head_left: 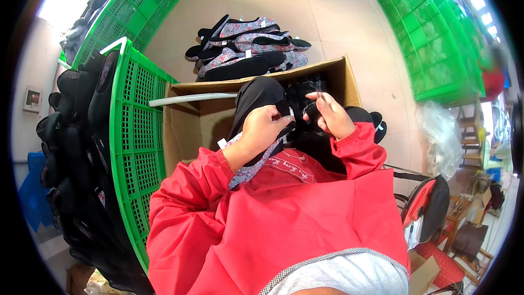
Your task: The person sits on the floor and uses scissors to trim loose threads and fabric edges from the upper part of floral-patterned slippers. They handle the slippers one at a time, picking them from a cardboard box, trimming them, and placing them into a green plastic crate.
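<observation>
My left hand (258, 131) is closed on a slipper (252, 173) of grey-and-pink floral cloth with black parts, which rests against my lap. A small white tag (222, 143) sticks out at its side. Black edging shows between my thumb and fingers. My right hand (331, 115) is a short way to the right, over the cardboard box, with its fingers curled in a pinch around something small and dark that I cannot make out. Black slippers (305, 90) lie in the box (210, 117), partly hidden by my hands and dark-clothed knee.
Beyond the box, a pile of floral and black slippers (245, 43) lies on the tiled floor (338, 16). At the left, a green crate (139, 131) stands beside many stacked black slippers (71, 131). More green crates (431, 38) stand at right. A pale tube (191, 98) crosses the box.
</observation>
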### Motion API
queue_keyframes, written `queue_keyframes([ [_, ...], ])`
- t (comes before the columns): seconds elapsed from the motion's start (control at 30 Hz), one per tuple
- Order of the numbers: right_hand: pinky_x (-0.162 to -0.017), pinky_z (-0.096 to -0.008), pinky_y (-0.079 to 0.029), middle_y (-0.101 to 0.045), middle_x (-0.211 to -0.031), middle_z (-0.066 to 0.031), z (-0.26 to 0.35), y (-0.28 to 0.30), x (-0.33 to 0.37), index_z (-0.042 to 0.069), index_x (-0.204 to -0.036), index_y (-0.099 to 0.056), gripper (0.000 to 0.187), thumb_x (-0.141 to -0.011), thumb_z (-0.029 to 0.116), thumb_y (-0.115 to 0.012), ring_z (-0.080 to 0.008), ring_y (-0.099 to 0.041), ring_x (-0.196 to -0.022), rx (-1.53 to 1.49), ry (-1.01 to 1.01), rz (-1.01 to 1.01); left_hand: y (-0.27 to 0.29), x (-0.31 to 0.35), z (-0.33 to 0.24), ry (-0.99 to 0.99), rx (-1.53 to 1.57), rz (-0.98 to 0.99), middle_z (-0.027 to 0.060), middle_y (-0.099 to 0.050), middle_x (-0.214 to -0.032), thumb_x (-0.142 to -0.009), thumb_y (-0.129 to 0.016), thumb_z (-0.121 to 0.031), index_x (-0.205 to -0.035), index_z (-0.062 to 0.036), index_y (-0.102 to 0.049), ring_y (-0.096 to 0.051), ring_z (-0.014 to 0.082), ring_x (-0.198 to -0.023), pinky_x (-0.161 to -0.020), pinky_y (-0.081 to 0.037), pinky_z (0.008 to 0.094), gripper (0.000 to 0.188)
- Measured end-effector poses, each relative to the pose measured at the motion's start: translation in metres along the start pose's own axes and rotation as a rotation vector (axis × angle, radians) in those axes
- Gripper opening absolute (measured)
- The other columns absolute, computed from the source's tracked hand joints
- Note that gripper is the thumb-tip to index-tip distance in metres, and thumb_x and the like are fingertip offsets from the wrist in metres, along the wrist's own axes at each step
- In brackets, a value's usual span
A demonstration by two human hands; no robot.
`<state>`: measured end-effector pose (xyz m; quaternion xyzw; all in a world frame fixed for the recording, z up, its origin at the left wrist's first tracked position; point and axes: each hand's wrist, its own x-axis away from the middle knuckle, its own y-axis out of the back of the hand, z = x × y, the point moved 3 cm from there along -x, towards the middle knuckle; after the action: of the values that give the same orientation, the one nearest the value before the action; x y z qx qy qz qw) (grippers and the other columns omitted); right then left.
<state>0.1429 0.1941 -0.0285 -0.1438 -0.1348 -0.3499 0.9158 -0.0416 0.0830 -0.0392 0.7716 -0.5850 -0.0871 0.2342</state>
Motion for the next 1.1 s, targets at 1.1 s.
queue_keyframes([
  [1.1,-0.069,-0.0331,-0.048,-0.069,-0.077,-0.0043,0.024,-0.016,-0.028,0.005,-0.099,-0.064,0.029,-0.095,0.034,-0.060,-0.0164,-0.064,-0.072,0.895,-0.176,0.545,-0.005,-0.006,-0.009,-0.050,-0.081,0.138,0.0086,-0.064,-0.081,-0.088,-0.069,-0.027,-0.096,-0.0028,-0.072,-0.061,0.0168,-0.071,-0.065,-0.047,0.0321,0.026],
])
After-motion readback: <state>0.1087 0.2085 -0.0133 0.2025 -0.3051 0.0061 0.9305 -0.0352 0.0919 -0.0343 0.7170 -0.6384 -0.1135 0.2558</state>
